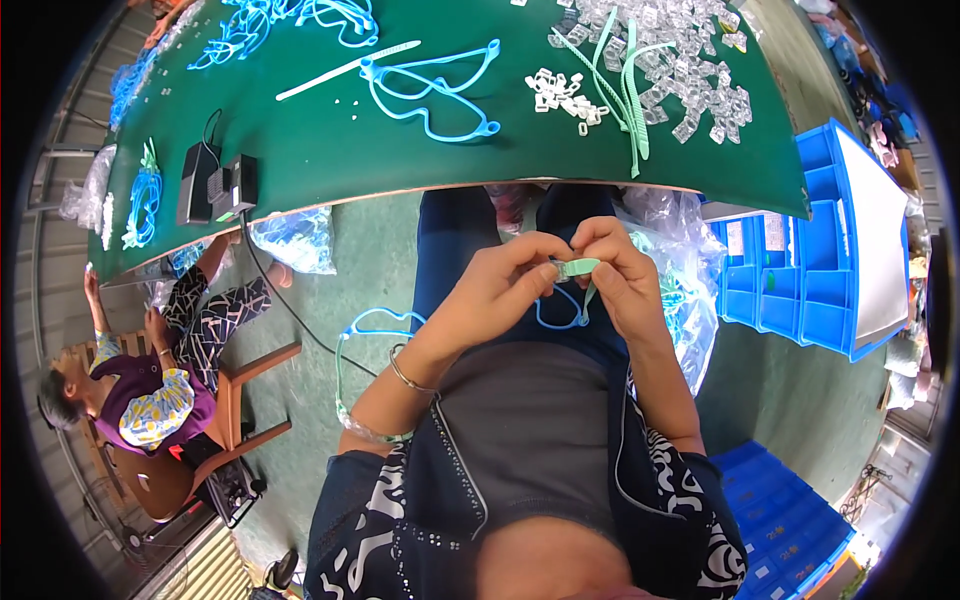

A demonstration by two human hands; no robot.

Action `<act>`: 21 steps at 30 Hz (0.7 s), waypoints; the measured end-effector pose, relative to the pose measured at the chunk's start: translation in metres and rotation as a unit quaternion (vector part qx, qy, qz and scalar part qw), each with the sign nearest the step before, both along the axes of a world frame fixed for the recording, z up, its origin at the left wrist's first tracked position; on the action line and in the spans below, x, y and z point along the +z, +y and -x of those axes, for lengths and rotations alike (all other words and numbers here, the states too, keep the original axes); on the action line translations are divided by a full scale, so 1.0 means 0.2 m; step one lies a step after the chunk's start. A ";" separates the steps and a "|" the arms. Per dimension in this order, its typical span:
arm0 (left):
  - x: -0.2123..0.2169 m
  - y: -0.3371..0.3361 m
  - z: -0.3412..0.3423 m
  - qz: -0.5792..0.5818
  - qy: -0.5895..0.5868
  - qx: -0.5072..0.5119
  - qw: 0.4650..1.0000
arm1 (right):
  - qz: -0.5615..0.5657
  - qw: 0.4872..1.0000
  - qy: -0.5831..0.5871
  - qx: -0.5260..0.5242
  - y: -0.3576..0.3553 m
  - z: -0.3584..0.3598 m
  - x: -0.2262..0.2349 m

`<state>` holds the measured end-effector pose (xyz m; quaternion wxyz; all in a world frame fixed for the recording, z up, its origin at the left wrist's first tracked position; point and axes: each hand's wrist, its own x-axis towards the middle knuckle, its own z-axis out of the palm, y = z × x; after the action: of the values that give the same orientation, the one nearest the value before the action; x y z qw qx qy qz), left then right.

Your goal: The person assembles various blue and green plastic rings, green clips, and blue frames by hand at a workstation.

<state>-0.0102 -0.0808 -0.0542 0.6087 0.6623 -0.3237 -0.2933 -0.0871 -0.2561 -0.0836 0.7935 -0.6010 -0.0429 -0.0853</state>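
Note:
Above my lap, both hands are closed on a pale green strap (580, 267). My left hand (505, 280) pinches its left end, where a small clear piece like a buckle shows between the fingertips. My right hand (622, 280) grips the strap's other end, and part of the strap hangs below those fingers. Part of a light blue goggle frame (578, 320) shows just under the hands; whether it joins this strap is hidden. Beside my left forearm hangs another blue frame section (375, 325), with a pale strap (340, 375) running down to the arm.
Ahead is a green table (330, 150) bearing a blue goggle frame (430, 95), green straps (630, 95), clear buckles (690, 80) and small white parts (565, 98). Blue bins (790, 250) stand right. A black power adapter (235, 185) trails its cable down. Another person (150, 400) sits left.

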 end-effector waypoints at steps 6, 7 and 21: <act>-0.02 0.01 -0.02 0.060 0.276 -0.013 0.959 | 0.215 0.976 0.019 -0.026 0.03 -0.02 0.08; -0.01 0.02 -0.03 0.063 0.272 -0.024 0.960 | 0.264 0.964 -0.001 -0.018 0.02 -0.03 0.11; -0.03 0.06 -0.02 0.098 0.359 -0.040 0.927 | 0.311 0.950 0.003 0.015 0.03 -0.05 0.19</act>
<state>-0.0053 -0.0692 -0.0610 0.7339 0.4360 -0.1366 -0.5026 -0.0781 -0.2492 -0.0460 0.5686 -0.8175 -0.0740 -0.0547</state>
